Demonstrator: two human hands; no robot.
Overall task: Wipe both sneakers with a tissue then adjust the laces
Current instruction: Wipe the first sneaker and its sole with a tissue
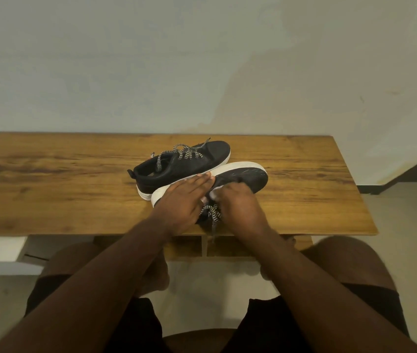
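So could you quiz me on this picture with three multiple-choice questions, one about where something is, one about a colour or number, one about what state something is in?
1. Where is the far sneaker?
A. On the floor
B. On the wooden table, behind the near one
C. On the person's lap

2. What colour are the sneakers' soles?
A. White
B. Red
C. Black

3. How does the near sneaker lie?
A. Flat on its sole
B. Hanging off the table by its lace
C. Tipped onto its side under both hands

Answers:
1 B, it stands on the tabletop just beyond the near sneaker.
2 A, a white rim edges both black uppers.
3 C, its white sole faces away while the left hand lies flat on it and the right hand holds a white tissue against the upper.
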